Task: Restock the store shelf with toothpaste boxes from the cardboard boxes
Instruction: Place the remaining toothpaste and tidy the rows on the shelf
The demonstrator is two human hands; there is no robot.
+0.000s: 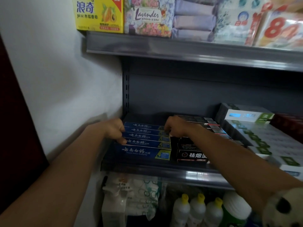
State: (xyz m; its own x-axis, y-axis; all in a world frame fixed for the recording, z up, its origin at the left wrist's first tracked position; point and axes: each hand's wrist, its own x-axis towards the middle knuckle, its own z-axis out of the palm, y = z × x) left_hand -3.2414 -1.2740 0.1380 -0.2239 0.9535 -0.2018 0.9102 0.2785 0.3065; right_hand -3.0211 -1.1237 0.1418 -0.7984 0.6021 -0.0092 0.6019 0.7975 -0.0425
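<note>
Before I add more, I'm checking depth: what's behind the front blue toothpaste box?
Four more blue toothpaste boxes in a row, held at their ends by the left hand and right hand. Anything farther back is hidden.

Grey shelf point(147, 169): blue toothpaste boxes point(146, 143), black boxes point(191, 154)

Landmark: row of toothpaste boxes point(146, 140) lying lengthwise, one behind another, at the left end of the middle shelf point(164, 169), next to the wall point(57, 71). Left hand point(114, 130) at the row's left ends, right hand point(176, 126) at its right ends; just right of the row a second row of boxes point(193, 149), further right a stack of cartons point(255, 133). Above the row, upper shelf point(180, 48) carrying tissue packs point(193, 18); below it, bottles point(196, 210) standing side by side.
</note>
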